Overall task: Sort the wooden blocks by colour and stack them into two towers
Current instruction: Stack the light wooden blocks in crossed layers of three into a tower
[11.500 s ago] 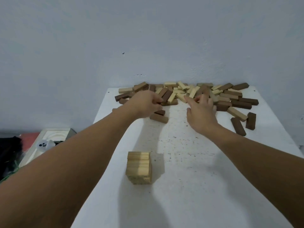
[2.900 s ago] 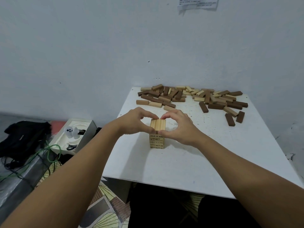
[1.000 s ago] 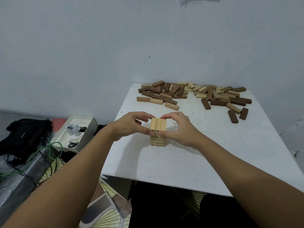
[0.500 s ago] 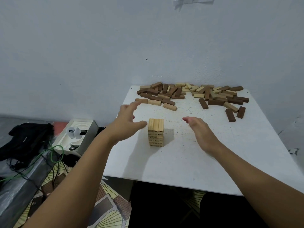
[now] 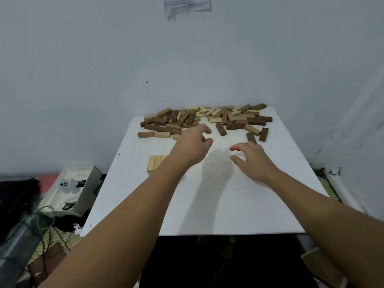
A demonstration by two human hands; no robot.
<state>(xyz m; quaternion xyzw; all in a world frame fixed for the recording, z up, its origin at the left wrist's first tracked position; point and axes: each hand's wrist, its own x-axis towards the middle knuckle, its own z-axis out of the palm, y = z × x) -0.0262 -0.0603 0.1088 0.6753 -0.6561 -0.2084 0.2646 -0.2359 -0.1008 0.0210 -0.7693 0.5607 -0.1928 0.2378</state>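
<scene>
The wooden blocks [image 5: 207, 119] lay heaped at the bench's [image 5: 207, 204] far edge, the light tower [image 5: 154, 162] nearer, while the left hand [image 5: 193, 145] and right hand [image 5: 252, 159] reached out empty, fingers loosely curled; best pick only pale blocks, singly.

A paper notice [image 5: 187, 5] hangs on the pale wall [image 5: 83, 59] above a white table [image 5: 207, 204]. Left on the floor, an open box [image 5: 83, 196], dark cloth [image 5: 18, 196] and green cable [image 5: 44, 217].
</scene>
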